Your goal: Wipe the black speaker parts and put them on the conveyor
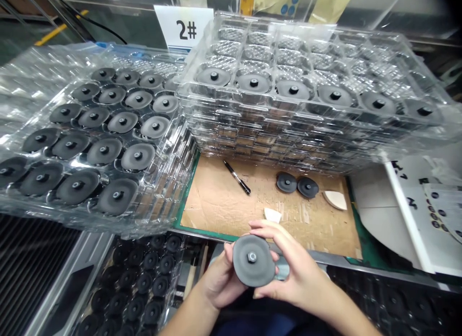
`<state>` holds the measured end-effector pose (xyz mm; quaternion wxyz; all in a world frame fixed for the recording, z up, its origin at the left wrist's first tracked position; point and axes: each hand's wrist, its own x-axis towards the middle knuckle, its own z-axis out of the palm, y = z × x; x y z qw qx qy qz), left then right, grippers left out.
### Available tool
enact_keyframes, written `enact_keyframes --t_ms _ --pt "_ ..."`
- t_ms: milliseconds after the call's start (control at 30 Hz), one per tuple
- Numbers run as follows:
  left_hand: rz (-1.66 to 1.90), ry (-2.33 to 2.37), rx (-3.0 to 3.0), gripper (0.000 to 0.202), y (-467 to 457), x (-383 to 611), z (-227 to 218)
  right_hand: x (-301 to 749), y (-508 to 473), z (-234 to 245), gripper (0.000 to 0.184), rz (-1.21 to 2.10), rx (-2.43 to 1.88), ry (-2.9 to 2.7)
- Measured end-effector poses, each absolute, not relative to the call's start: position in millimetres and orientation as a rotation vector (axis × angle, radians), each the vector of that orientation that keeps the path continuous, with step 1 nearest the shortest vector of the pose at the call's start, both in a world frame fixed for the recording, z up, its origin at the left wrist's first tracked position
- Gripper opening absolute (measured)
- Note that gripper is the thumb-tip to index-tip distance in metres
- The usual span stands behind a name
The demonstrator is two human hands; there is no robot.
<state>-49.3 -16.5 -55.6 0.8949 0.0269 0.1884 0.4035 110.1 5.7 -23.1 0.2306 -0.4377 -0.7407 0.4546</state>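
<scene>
A dark grey rubber disc (253,260) with a small metal nut at its centre is held up in front of me by both hands. My left hand (218,281) grips its left and lower edge from behind. My right hand (293,271) curls over its top and right edge, fingers closed on the rim. Two more grey discs (297,185) lie on the brown cardboard sheet (220,201) beyond my hands.
A clear plastic tray (159,182) full of several discs sits at left. A tall stack of clear trays (281,143) stands behind, with discs in its front row. A black pen (237,177) and white scraps (335,199) lie on the cardboard. A "2#" sign (183,26) stands at back. More discs (144,283) lie below.
</scene>
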Motion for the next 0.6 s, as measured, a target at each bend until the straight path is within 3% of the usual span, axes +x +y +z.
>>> enact_keyframes --t_ms 267,600 --pt "0.712 0.394 0.023 0.061 -7.1 -42.6 -50.4 116.9 -9.3 -22.3 0.084 1.305 -1.214 -1.938" --pt "0.459 0.518 0.304 0.07 13.6 -31.5 -24.9 140.6 -25.9 -16.7 0.072 1.373 -1.128 -1.764"
